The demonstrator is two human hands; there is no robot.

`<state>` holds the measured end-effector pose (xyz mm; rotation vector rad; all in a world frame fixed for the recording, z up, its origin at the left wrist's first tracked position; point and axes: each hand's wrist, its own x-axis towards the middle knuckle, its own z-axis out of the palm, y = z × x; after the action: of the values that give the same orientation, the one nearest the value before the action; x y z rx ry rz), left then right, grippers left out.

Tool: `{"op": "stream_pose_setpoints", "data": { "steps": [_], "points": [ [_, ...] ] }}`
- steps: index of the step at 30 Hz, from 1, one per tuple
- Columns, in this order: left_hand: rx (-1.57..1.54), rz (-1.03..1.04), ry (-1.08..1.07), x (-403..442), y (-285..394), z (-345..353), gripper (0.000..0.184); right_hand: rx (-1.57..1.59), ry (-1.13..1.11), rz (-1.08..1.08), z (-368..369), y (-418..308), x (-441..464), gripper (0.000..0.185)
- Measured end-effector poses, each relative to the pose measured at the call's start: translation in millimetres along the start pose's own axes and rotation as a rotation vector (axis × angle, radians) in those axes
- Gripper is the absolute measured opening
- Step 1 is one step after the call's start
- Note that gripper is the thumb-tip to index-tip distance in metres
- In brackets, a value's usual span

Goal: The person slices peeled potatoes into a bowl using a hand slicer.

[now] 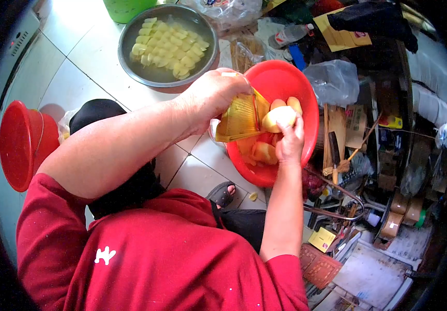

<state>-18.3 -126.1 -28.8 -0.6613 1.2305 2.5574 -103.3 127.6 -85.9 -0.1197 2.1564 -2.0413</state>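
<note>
At the basin (272,78), a slicer (241,116) is gripped by the left hand (215,93) and a potato (277,120) is pinched by the right hand (291,143); more potatoes (264,153) are held inside.

Classed as food-preparation area; not distinguishable as home or shop. Shown by tiled floor (213,160) beneath left hand (214,95), sliced food (169,47) in metal basin (169,82) beyond it, plastic bag (333,82) and cardboard (356,125) right of right hand (290,139).
</note>
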Motion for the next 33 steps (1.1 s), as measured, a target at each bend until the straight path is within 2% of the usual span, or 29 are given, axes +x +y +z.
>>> {"op": "stream_pose_setpoints", "data": {
  "steps": [2, 6, 9, 13, 15, 19, 21, 28, 33],
  "points": [
    [-0.021, 0.017, -0.019, -1, -1, -1, 0.031, -0.052, 0.017, -0.067, 9, 5, -13, 0.061],
    [-0.062, 0.003, -0.009, -8, 1, 1, 0.035, -0.126, 0.007, -0.057, 11, 11, -28, 0.061],
    [-0.084, -0.009, -0.006, -10, 2, 3, 0.037, -0.020, 0.071, 0.048, 8, 8, -36, 0.060],
    [-0.053, -0.018, 0.008, -13, 4, 7, 0.037, 0.059, 0.032, 0.059, 5, 10, -39, 0.054],
    [-0.061, -0.017, 0.020, -13, 1, 8, 0.038, -0.071, 0.032, -0.067, 10, 14, -39, 0.050],
    [-0.059, -0.004, -0.011, -7, -8, 4, 0.038, -0.082, 0.045, -0.048, 22, 11, -42, 0.048],
    [0.018, 0.099, -0.032, -5, -15, 1, 0.038, -0.088, 0.055, -0.082, 22, 16, -40, 0.047],
    [-0.029, 0.098, -0.030, -5, -19, 3, 0.037, -0.110, 0.001, -0.066, 19, 12, -39, 0.047],
    [-0.016, 0.093, -0.043, -6, -21, 4, 0.037, -0.346, 0.036, -0.200, 14, 26, -36, 0.054]
  ]
}}
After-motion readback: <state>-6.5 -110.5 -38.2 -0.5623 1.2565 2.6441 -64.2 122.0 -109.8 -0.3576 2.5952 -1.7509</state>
